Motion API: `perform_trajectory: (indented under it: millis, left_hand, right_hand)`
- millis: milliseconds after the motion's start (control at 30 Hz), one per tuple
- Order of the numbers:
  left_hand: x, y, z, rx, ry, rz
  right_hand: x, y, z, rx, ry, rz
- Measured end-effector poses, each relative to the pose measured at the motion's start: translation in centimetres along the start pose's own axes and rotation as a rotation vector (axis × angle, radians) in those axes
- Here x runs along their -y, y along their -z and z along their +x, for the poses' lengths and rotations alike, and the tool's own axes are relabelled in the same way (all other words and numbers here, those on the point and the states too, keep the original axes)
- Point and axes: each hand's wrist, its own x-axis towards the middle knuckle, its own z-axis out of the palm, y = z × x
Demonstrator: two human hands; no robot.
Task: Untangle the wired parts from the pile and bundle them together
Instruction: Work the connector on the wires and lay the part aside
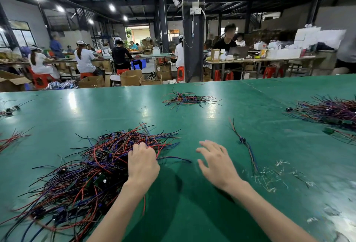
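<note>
- Picking step: my left hand (143, 162) is at the right edge of the pile of wired parts (86, 174) on the tabletop (192, 110), fingers (141, 146) curled round some strands.
- My right hand (215, 161) hovers beside it, fingers spread, holding nothing.
- Next, I think: pull one part out slowly, the right hand pressing the tangle down.

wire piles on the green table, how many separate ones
5: big pile at the left hand; centre pile farther back; right pile at the right edge; upper left pile and lower left pile, both cut off. More may lie outside the frame.
</note>
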Motion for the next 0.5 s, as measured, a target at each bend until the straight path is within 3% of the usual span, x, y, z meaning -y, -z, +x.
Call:
perform_trajectory:
  millis: [300,500]
  left_hand:
    - [-1.1,-0.4,-0.2,-0.159,-0.086,-0.34]
    - [-0.4,-0.4,-0.3,-0.265,-0.015,-0.365]
  right_hand:
    - [3.6,-1.6,-0.8,-0.083,-0.047,0.219]
    - [4.0,-2.1,-1.0,0.052,0.05,0.212]
